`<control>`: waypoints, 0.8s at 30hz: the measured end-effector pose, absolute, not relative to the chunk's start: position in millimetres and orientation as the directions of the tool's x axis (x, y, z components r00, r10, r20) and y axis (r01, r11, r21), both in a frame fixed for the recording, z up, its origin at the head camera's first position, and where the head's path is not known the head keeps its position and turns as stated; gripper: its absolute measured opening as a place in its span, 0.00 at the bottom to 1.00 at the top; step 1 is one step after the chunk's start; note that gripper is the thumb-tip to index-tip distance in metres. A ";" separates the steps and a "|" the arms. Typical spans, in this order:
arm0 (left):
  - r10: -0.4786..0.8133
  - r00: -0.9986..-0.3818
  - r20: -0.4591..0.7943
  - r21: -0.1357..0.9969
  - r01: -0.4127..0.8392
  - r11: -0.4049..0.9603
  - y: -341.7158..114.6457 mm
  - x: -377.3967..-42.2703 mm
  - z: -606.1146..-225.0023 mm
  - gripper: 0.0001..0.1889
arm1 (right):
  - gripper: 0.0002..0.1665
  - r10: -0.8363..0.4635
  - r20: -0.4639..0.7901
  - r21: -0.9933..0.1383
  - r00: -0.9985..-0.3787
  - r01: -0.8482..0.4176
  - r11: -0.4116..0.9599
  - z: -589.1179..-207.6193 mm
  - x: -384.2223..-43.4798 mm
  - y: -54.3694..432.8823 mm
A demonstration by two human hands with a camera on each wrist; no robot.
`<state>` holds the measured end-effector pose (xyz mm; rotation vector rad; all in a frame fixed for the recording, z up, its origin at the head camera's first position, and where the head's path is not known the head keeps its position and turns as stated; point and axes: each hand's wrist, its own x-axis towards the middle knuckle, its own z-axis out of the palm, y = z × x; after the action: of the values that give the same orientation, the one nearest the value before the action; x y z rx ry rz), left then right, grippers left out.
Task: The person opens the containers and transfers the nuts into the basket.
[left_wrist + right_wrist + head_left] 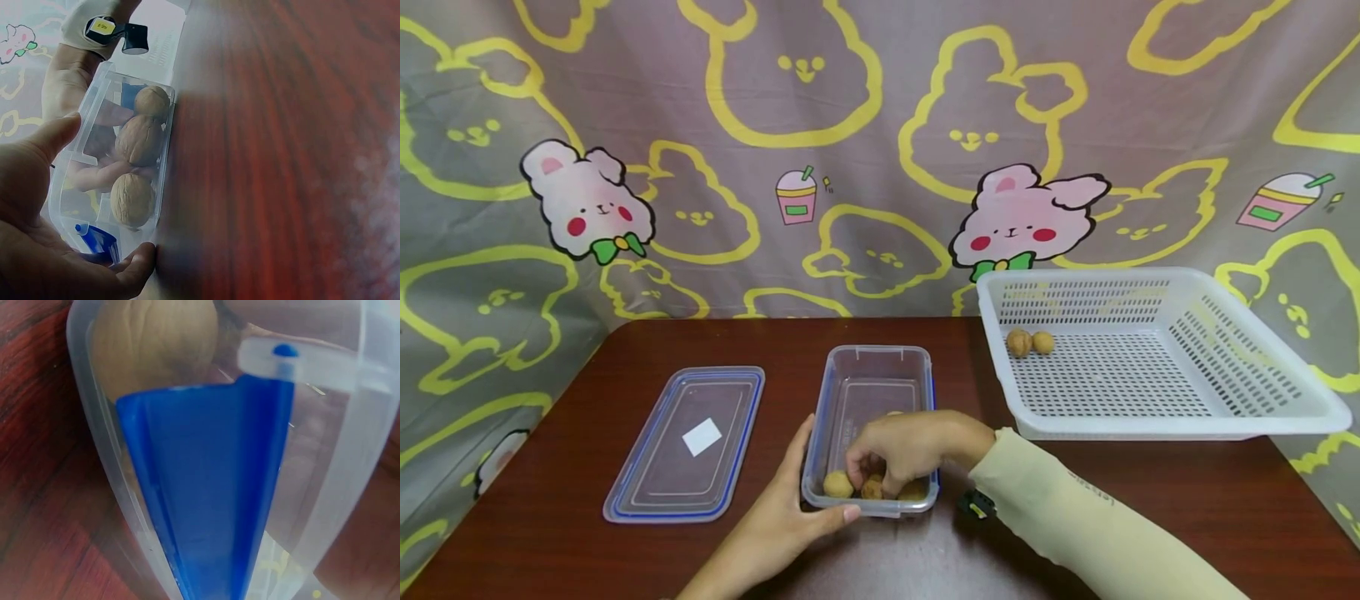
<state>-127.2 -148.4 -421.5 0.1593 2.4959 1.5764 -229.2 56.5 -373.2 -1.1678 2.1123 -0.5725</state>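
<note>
A clear plastic food container with blue side latches stands on the table. My left hand holds it at its near left corner, thumb along the front rim and fingers by the left side. My right hand reaches in over the right side, its curled fingers gripping a walnut at the near end. Another walnut lies at the near left corner, and a third walnut shows through the wall at the near right. One blue latch hangs down in the right wrist view.
The container's clear lid, with a white label, lies flat to the left. At the back right stands a white perforated basket, where two walnuts sit in the left corner. A patterned curtain hangs behind the table.
</note>
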 end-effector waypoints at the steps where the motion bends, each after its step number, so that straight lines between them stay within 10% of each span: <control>1: 0.187 -0.977 -0.099 0.903 -0.009 0.430 -148.1 -127.0 -421.4 0.65 | 0.18 -0.861 -0.327 -0.658 -0.389 -0.561 0.503 -373.7 -229.6 56.9; 24: 0.190 -0.978 -0.085 0.905 0.004 0.425 -147.6 -128.1 -422.7 0.64 | 0.17 -0.869 -0.057 -0.823 -0.492 -0.470 0.320 -323.3 -227.1 104.1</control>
<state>-128.1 -147.6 -422.7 0.1724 2.5005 1.5869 -227.1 104.1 -323.3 -1.1776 2.0925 -1.0572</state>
